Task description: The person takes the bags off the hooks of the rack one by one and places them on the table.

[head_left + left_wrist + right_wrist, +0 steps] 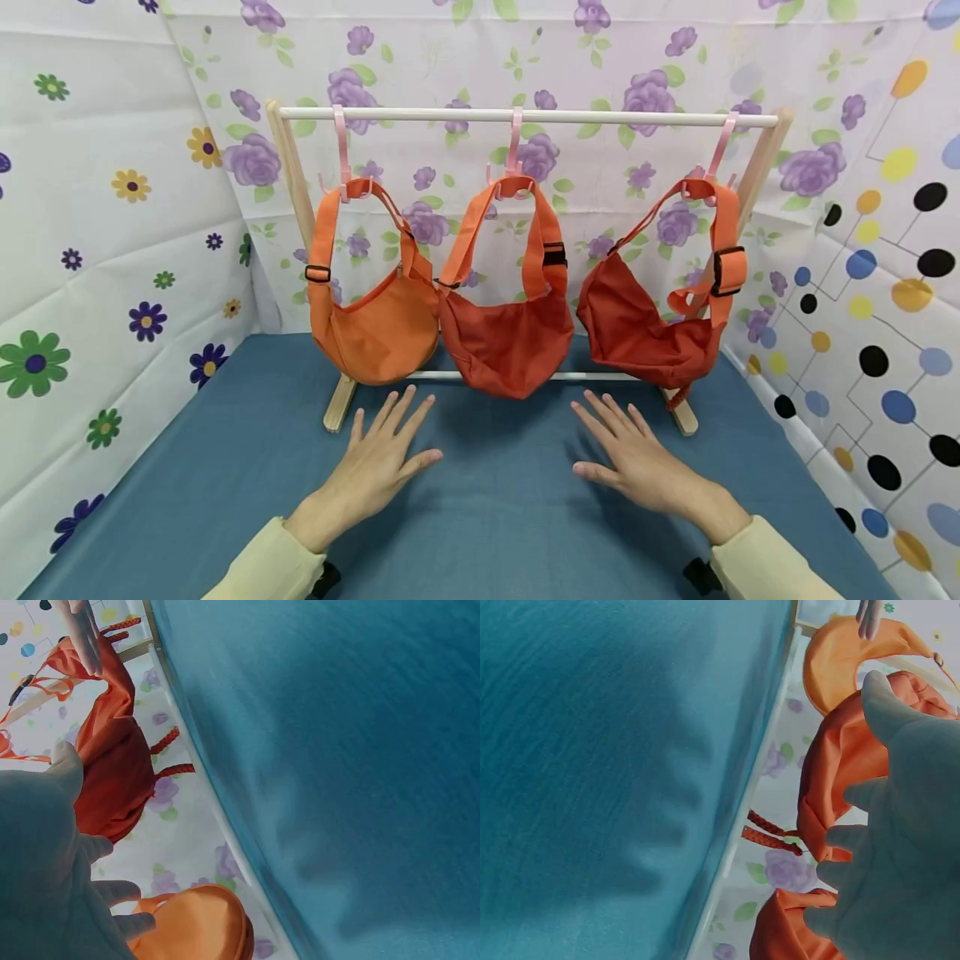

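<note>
Three shoulder bags hang by their straps from pink hooks on a rack. The left one is an orange bag [386, 333]; a red bag [510, 342] hangs in the middle, and another red bag [645, 329] hangs at the right, its strap partly twisted. My left hand [378, 462] is spread, palm down, in front of the orange bag and holds nothing. Likewise spread and holding nothing, my right hand [637, 458] is in front of the right red bag. Both wrist views show the hands with fingers extended, apart from the bags; red braided cords [769, 832] dangle from the middle bag.
The rack has a white top rail [450, 115], wooden side posts [761, 167] and wooden feet [341, 404] on a blue tabletop [495, 517]. Flowered cloth [450, 50] stands behind it. Patterned cloth walls [862, 275] rise at both sides.
</note>
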The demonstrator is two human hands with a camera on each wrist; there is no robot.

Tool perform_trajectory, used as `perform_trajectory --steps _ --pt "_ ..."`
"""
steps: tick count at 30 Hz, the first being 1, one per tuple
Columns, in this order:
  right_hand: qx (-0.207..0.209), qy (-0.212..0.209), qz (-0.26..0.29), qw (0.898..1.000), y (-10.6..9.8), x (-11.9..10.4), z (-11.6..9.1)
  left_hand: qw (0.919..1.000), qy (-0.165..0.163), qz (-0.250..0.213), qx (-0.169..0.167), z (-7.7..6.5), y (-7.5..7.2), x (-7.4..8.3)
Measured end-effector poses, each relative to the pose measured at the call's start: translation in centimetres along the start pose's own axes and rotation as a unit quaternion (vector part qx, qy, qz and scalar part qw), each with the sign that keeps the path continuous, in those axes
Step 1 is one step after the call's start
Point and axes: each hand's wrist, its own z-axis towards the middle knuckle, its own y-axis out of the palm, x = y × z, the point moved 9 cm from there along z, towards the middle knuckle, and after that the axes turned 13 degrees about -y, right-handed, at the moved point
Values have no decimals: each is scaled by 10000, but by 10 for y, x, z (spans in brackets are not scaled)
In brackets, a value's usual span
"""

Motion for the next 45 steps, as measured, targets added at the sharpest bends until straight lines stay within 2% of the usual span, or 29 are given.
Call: perform_trajectory --steps 10,17,24,30,38,45 --pt "62 64 163 9998 -10 2 -1 9998 144 -122 51 1 -7 6" --pt "177 45 217 9996 -24 2 -1 9981 522 -339 33 2 -10 18" --pt "385 -63 217 9990 -37 0 -4 9917 1081 -653 260 0 -17 38" --pt "531 -113 253 9982 -46 0 -7 9877 1257 -803 460 -2 -24 50" --pt "619 -132 133 9979 -61 -2 -8 9775 1678 -1059 719 -8 -34 67" --pt "653 -95 166 9977 -72 -1 -11 9743 1775 -1145 778 -5 -38 78"
